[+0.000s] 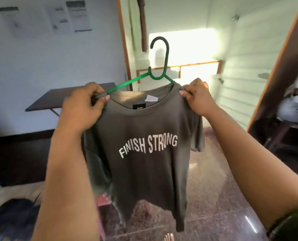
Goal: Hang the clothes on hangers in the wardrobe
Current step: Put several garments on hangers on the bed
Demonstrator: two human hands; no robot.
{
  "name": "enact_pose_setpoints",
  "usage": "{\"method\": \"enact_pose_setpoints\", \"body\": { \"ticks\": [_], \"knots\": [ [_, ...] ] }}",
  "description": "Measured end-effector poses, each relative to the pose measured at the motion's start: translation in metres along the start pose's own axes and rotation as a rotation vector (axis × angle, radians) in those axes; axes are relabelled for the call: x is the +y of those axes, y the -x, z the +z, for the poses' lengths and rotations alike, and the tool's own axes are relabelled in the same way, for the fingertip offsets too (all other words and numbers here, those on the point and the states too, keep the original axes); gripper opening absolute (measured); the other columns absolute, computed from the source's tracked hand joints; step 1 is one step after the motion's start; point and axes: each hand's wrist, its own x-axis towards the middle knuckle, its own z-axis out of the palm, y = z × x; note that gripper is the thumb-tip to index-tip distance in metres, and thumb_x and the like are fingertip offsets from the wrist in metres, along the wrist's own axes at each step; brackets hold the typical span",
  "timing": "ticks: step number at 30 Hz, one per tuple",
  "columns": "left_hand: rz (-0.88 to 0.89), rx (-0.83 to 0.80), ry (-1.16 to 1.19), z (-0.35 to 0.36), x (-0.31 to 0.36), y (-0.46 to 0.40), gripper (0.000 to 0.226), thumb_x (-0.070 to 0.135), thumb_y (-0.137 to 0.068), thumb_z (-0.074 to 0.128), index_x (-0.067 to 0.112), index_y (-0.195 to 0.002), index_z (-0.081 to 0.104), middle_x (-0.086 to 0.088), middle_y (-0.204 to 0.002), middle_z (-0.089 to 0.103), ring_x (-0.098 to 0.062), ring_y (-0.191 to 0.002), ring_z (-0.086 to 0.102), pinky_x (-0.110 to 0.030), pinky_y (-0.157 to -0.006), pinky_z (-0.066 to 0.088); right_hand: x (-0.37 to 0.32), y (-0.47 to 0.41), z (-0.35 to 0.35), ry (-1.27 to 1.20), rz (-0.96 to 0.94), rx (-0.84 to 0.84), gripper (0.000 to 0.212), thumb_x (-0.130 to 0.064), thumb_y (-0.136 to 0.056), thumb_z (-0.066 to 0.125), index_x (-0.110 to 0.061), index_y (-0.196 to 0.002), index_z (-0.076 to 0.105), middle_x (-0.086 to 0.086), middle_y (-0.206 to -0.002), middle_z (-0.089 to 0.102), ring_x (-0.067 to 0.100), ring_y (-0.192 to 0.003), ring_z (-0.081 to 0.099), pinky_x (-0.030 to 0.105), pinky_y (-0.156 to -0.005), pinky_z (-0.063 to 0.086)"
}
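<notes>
Holding a grey T-shirt (144,153) half-threaded on a green hanger (159,66).
Left hand (82,108) and right hand (197,97) each pinch a shoulder below the hook; the cloth looks light, limp, best taken at the shoulder seams.

The T-shirt (144,153) hangs below the hanger (159,66). The left hand (82,106) grips its left shoulder, the right hand (197,96) its right. A counter (45,100) stands behind the T-shirt, leftward.
</notes>
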Motion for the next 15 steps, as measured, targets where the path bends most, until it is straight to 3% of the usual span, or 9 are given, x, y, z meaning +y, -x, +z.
{"method": "enact_pose_setpoints", "body": {
  "ticks": [2,5,7,10,15],
  "knots": [
    [0.028,-0.026,-0.034,0.037,0.009,-0.037,0.013,0.032,-0.093,0.058,0.02,-0.093,0.055,-0.004,-0.085,0.062,-0.035,-0.089,0.061,-0.039,-0.075,0.045,0.031,-0.041,-0.001,0.051,0.06,-0.041,0.026,-0.034,-0.097,0.048,-0.028,-0.071,0.049,0.009,-0.097,0.046,0.034,-0.112,0.041,0.035,-0.093,0.03],
    [0.056,-0.018,-0.026,0.082,0.014,-0.097,0.02,0.03,-0.096,0.055,0.011,-0.101,0.052,-0.016,-0.089,0.063,-0.041,-0.091,0.059,-0.04,-0.071,0.042,0.067,-0.106,-0.003,0.073,0.037,0.015,0.024,-0.026,-0.096,0.05,-0.021,-0.074,0.059,0.017,-0.094,0.057,0.028,-0.097,0.046,0.028,-0.087,0.032],
    [0.054,-0.022,0.014,0.109,0.014,-0.144,0.018,0.031,-0.096,0.053,0.013,-0.098,0.05,-0.01,-0.079,0.059,-0.036,-0.081,0.058,-0.037,-0.065,0.04,0.086,-0.153,-0.005,0.059,0.03,0.112,0.019,-0.022,-0.095,0.053,-0.013,-0.085,0.065,0.019,-0.094,0.053,0.026,-0.084,0.048,0.028,-0.082,0.04],
    [0.056,-0.017,0.054,0.151,0.011,-0.215,0.016,0.031,-0.097,0.051,0.018,-0.091,0.045,0.004,-0.065,0.05,-0.025,-0.069,0.048,-0.031,-0.061,0.033,0.111,-0.221,-0.003,0.089,0.052,0.206,0.017,-0.018,-0.093,0.054,-0.008,-0.108,0.056,0.017,-0.1,0.05,0.033,-0.083,0.055,0.032,-0.075,0.041],
    [0.034,0.048,0.084,0.228,0.013,-0.324,0.018,0.03,-0.098,0.048,0.013,-0.094,0.043,0.005,-0.066,0.044,-0.026,-0.071,0.046,-0.033,-0.064,0.034,0.152,-0.324,0.015,-0.05,0.177,0.383,0.017,-0.011,-0.091,0.053,-0.007,-0.105,0.045,0.012,-0.101,0.046,0.027,-0.076,0.048,0.027,-0.069,0.032]
  ]
}}
